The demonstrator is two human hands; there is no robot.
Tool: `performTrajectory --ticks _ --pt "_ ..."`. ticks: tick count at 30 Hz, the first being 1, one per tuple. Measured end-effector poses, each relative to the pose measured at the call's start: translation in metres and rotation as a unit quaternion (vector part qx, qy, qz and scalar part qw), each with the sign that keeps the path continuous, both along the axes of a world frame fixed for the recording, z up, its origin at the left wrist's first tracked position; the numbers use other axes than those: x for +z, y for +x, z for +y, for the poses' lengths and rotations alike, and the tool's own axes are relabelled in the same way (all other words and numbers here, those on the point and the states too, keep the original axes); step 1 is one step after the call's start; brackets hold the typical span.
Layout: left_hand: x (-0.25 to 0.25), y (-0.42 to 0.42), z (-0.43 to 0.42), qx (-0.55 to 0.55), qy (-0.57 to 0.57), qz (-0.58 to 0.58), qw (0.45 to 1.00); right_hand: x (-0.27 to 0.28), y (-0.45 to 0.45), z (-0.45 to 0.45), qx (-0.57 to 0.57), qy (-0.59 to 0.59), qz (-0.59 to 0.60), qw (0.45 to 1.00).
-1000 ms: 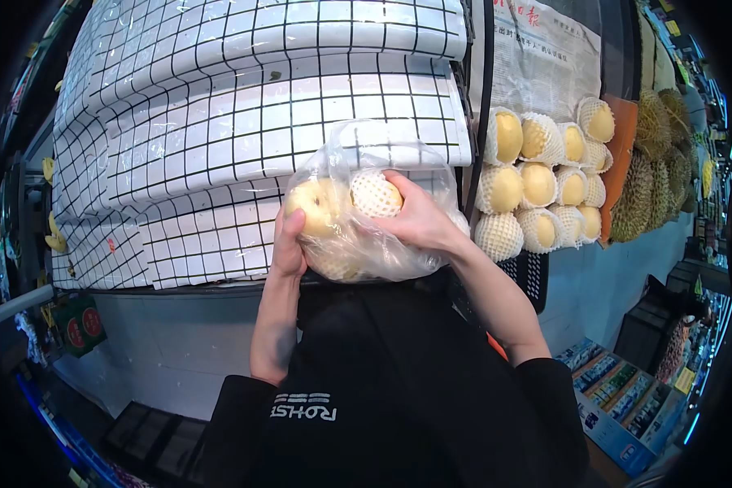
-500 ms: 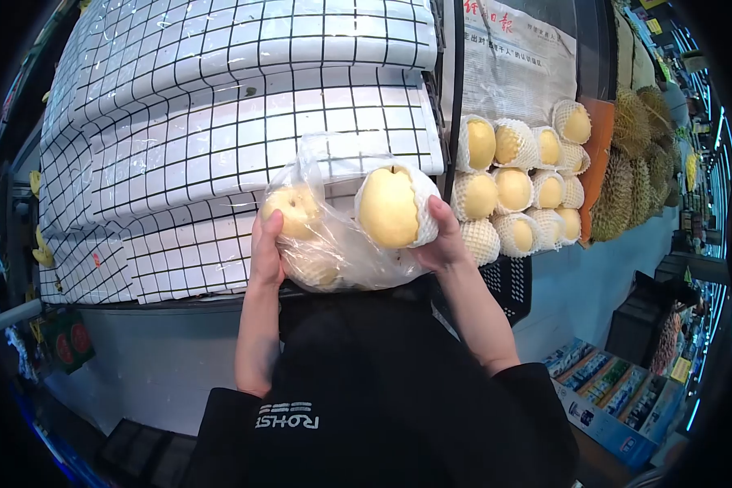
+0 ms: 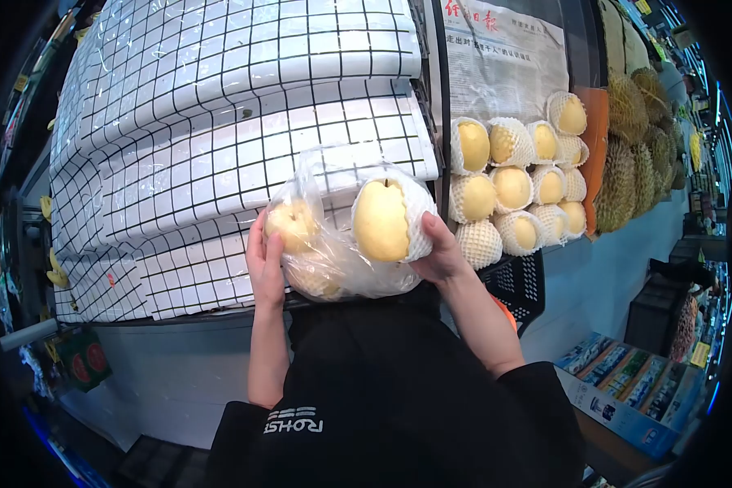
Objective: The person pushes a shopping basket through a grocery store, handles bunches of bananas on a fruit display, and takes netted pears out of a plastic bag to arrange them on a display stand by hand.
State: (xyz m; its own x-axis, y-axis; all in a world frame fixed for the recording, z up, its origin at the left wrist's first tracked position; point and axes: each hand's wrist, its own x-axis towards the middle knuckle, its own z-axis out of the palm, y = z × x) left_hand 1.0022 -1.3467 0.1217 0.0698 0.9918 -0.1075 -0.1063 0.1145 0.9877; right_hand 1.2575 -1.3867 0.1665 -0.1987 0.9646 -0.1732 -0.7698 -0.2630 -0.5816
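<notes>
My right hand [image 3: 439, 250] grips a large pale yellow pear [image 3: 384, 220] from its right side. White foam netting wraps the pear's right half, and its stem points up. On the left, my left hand [image 3: 266, 259] is closed around the side of a clear plastic bag [image 3: 346, 272]. Through the film I see a yellow pear [image 3: 294, 224] pressed near my left fingers, and another netted fruit low in the bag. The bag extends behind and below the pear in my right hand; whether that pear touches the film I cannot tell.
White checked cloth [image 3: 244, 154] covers the stepped stand ahead. Several netted pears [image 3: 512, 189] sit in rows at the right, below a newspaper sheet [image 3: 504, 61]. Durians [image 3: 626, 175] are stacked beyond an orange panel [image 3: 596, 154]. A black perforated basket [image 3: 519, 285] stands near my right forearm.
The pear in my right hand has turned slightly, showing more netting on its right. The camera view has shifted a little. Both hands keep their holds.
</notes>
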Motion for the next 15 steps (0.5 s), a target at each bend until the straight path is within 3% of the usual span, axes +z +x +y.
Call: performTrajectory --ticks 7,9,11,13,15 --pt "-0.006 -0.011 -0.006 0.06 0.002 -0.046 0.997 0.009 -0.001 0.002 -0.018 0.005 -0.001 1.0" --pt "0.012 -0.004 -0.012 0.157 0.134 0.078 0.975 0.019 -0.003 0.003 -0.02 0.019 -0.018 0.999" --pt "0.039 0.003 -0.018 0.184 0.181 0.128 0.958 0.029 -0.003 0.002 0.014 0.037 -0.102 0.994" --pt "0.066 0.008 -0.028 0.024 0.205 0.001 0.978 0.04 -0.009 -0.001 0.031 0.04 -0.13 0.99" --pt "0.097 0.033 -0.028 -0.127 0.098 -0.03 0.987 0.056 -0.022 -0.006 -0.006 0.104 -0.164 0.981"
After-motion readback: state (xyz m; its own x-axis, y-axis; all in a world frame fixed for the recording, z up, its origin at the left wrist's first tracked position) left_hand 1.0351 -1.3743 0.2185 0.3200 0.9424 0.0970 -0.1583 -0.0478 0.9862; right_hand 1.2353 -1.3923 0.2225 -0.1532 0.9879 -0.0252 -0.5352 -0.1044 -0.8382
